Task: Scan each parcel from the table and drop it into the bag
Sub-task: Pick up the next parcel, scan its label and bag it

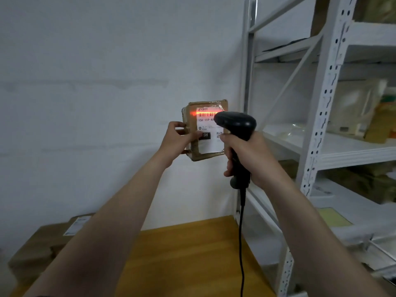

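Note:
A small brown cardboard parcel (205,146) with a white shipping label is held up in front of the wall. My left hand (176,140) grips its left edge, thumb on the label. My right hand (248,156) grips the handle of a black barcode scanner (236,125), whose head points at the parcel and covers the label's right side. A red scan line glows across the barcode at the label's top. The scanner's black cable hangs down over the table. No bag is in view.
A wooden table (188,260) lies below, with brown cardboard parcels (42,247) stacked at its left. White metal shelving (321,129) stands at the right, holding packets and boxes. A white wall fills the background.

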